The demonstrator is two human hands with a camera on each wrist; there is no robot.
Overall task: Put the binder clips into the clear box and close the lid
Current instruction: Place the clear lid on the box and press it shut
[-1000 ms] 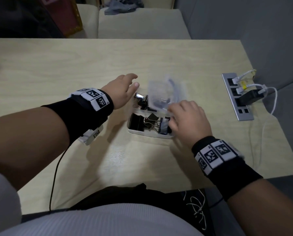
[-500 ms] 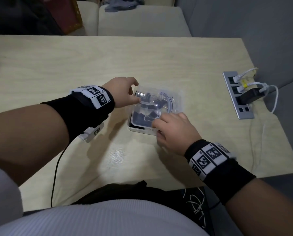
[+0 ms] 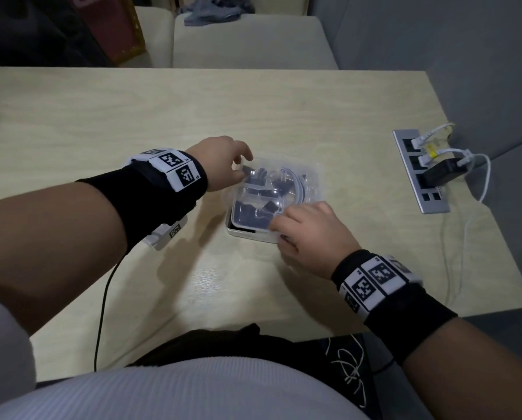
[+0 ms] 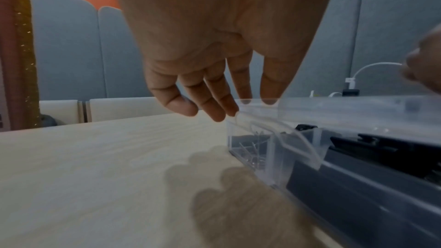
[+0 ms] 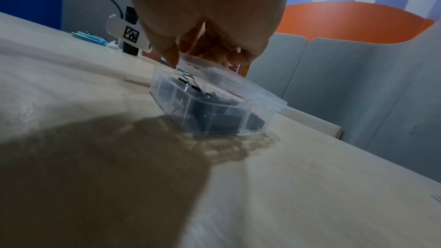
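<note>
Clear plastic makes the one box (image 3: 238, 228), which stands in the middle of the pale desk (image 3: 102, 116); black binder clips (image 3: 247, 215) lie inside, too mixed to count, under the lid (image 3: 308, 177). The left hand (image 3: 220, 163) touches its far-left corner, the right hand (image 3: 308, 234) its near edge.

Left wrist: relaxed, nearly straight fingers (image 4: 268, 90) rest on the lid rim, gripping nothing.

Right wrist: bent fingers (image 5: 171, 54) press down on the lid; it sits slightly raised at the near corner.

Head view downward; wrist views low, sharing clear box (image 3: 287, 177)
</note>
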